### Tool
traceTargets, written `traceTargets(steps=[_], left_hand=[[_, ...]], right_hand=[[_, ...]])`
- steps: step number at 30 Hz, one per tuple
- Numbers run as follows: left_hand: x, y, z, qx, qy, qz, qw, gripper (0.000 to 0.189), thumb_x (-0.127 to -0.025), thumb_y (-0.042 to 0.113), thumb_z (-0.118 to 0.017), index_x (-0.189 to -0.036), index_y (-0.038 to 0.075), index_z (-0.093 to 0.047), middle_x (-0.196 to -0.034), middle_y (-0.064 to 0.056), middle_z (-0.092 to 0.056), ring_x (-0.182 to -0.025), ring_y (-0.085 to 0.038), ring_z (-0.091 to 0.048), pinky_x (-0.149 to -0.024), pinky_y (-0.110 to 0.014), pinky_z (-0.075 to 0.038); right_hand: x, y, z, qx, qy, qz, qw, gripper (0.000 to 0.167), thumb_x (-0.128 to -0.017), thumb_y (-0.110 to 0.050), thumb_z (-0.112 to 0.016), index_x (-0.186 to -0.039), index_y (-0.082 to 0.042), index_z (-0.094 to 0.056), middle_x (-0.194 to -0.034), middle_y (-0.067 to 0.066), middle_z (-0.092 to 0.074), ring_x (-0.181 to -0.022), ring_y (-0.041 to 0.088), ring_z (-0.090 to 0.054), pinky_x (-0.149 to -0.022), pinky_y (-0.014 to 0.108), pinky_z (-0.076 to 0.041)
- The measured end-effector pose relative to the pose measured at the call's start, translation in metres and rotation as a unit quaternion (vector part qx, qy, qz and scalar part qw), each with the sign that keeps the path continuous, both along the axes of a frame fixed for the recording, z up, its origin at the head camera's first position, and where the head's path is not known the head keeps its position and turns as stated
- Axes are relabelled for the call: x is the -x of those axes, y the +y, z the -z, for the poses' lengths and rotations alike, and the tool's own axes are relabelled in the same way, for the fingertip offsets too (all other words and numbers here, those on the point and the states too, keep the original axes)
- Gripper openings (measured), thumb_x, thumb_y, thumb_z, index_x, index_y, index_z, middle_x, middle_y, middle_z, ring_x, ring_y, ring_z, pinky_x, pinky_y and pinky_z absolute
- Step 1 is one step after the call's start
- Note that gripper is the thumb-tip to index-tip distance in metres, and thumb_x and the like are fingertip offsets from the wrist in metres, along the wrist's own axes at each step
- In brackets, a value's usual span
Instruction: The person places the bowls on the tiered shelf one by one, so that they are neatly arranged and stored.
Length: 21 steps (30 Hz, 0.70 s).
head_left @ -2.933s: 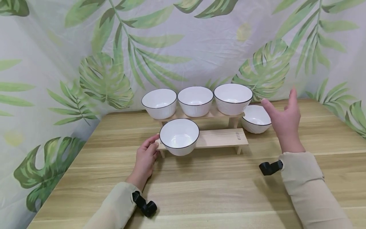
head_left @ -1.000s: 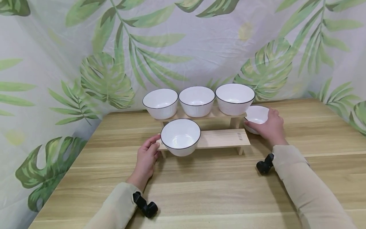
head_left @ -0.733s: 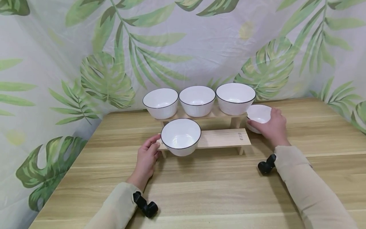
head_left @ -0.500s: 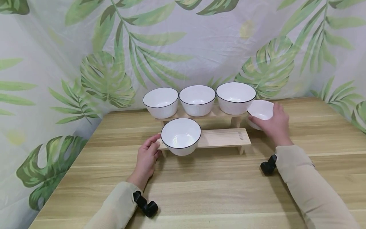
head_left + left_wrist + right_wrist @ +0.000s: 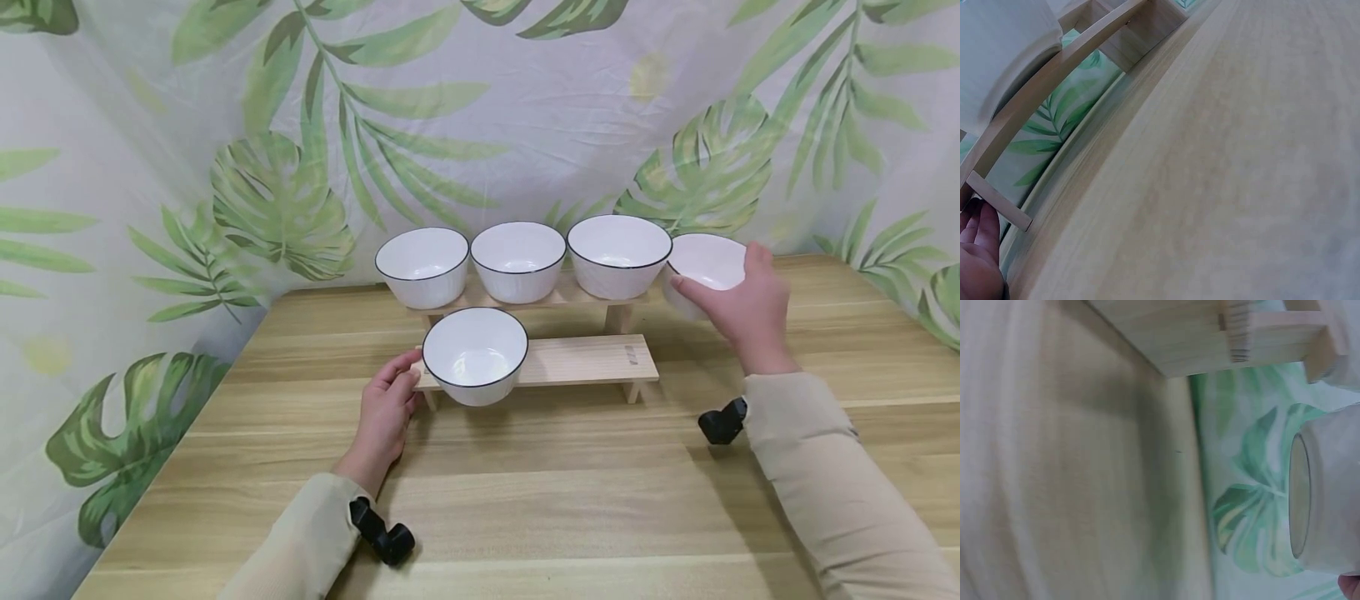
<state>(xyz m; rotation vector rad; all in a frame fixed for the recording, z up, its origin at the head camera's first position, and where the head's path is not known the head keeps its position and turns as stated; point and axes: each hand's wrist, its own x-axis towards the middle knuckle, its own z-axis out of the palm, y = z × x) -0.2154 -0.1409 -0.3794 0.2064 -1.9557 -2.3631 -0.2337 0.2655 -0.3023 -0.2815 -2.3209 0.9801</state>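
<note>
My right hand [image 5: 750, 307] grips a white bowl [image 5: 705, 265] with a dark rim, thumb on the near side and fingers over the far right. In the right wrist view this bowl [image 5: 1335, 487] hangs above the table, its base showing. My left hand [image 5: 384, 417] pinches the left end of the lower step of a two-tier wooden stand [image 5: 581, 360]; in the left wrist view the fingers [image 5: 986, 231] lie beside the stand's leg. On the lower step's left part sits another bowl [image 5: 476, 350]. The upper step bears a left bowl [image 5: 422, 271], a middle bowl [image 5: 517, 265] and a right bowl [image 5: 618, 260].
The stand rests on a wood-grain table [image 5: 525, 500]. Behind it hangs a pale cloth [image 5: 555, 125] printed with green leaves. The upper right bowl is very close to the held bowl. Black wrist cameras sit on both sleeves.
My right hand came down to the bowl beside the stand, took hold of it, and raised it off the table, slightly to the right. The left hand has stayed on the stand.
</note>
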Motion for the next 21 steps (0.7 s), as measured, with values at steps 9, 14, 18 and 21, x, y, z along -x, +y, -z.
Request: traceTargets(steps=[9,14,18,21], left_hand=[[0.0,0.0,0.0,-0.004,0.001,0.0,1.0,0.026,-0.09,0.003,-0.047,-0.108,0.013,-0.062,-0.109,0.003,-0.054,-0.075,-0.005,-0.053,-0.065,-0.02,-0.044],[0.0,-0.001,0.001,-0.007,0.0,0.002,1.0,0.026,-0.089,0.003,-0.047,-0.105,0.016,-0.063,-0.109,0.003,-0.054,-0.075,-0.005,-0.053,-0.065,-0.019,-0.044],[0.0,-0.001,0.002,-0.004,0.003,0.001,1.0,0.026,-0.089,0.003,-0.046,-0.108,0.013,-0.062,-0.108,0.003,-0.054,-0.075,-0.004,-0.054,-0.065,-0.019,-0.044],[0.001,-0.001,0.002,-0.006,0.0,0.001,1.0,0.026,-0.089,0.003,-0.047,-0.104,0.017,-0.063,-0.109,0.003,-0.054,-0.076,-0.005,-0.053,-0.065,-0.019,-0.044]], right_hand=[[-0.009,0.005,-0.024,-0.005,0.024,0.018,0.9995,0.072,-0.065,-0.042,-0.076,-0.108,0.004,-0.041,-0.11,0.021,-0.046,-0.097,0.042,-0.044,-0.079,0.048,-0.034],[-0.016,0.003,-0.038,-0.007,0.034,0.014,0.9993,0.071,-0.065,-0.042,-0.077,-0.104,0.004,-0.039,-0.107,0.021,-0.045,-0.097,0.04,-0.044,-0.08,0.048,-0.034],[-0.022,0.0,-0.049,-0.009,0.041,0.013,0.999,0.069,-0.063,-0.041,-0.078,-0.101,0.002,-0.039,-0.102,0.02,-0.045,-0.095,0.037,-0.044,-0.078,0.043,-0.033],[-0.027,-0.004,-0.057,-0.008,0.041,0.01,0.9991,0.067,-0.063,-0.041,-0.079,-0.098,0.001,-0.038,-0.096,0.017,-0.044,-0.093,0.033,-0.044,-0.077,0.037,-0.032]])
